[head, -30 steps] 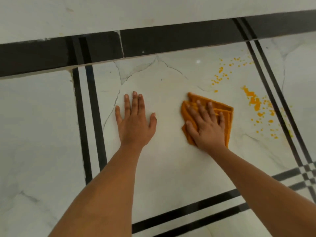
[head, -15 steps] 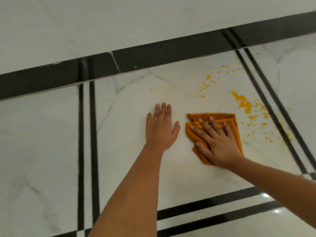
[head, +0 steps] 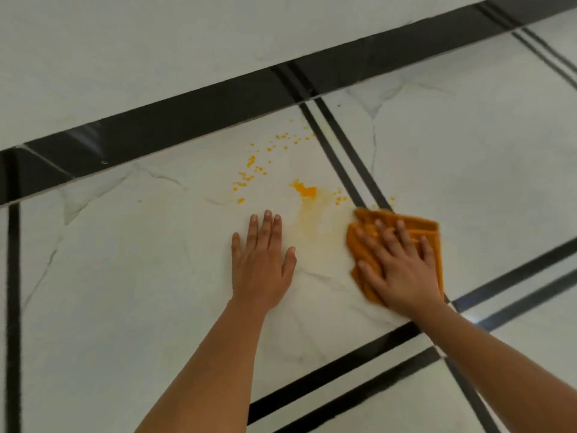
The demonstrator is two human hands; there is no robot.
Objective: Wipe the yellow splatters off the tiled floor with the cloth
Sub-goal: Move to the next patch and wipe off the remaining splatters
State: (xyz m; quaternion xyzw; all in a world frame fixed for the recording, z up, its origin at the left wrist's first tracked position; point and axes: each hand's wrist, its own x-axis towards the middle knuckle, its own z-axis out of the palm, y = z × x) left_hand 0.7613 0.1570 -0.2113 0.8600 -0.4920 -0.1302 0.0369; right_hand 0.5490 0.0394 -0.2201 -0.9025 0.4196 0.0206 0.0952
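Note:
My right hand (head: 398, 267) presses flat on a folded orange cloth (head: 431, 232) on the white marble floor tile (head: 140, 260), beside the double black inlay lines. My left hand (head: 260, 264) lies flat on the tile, fingers spread, holding nothing. Yellow splatters (head: 253, 170) dot the tile beyond both hands. A larger yellow blob (head: 306, 190) sits between them, with a pale yellow smear (head: 309, 232) running from it toward the space between my hands. A few drops (head: 340, 198) remain just above the cloth.
A wide black skirting band (head: 187, 114) runs along the base of the white wall (head: 156, 42) at the far side. Double black inlay lines (head: 343, 151) cross the floor diagonally at right and below my arms.
My right hand has swept the cloth to the right over the lower splatters, leaving a pale smear. The view has shifted, and my left hand stays flat on the tile.

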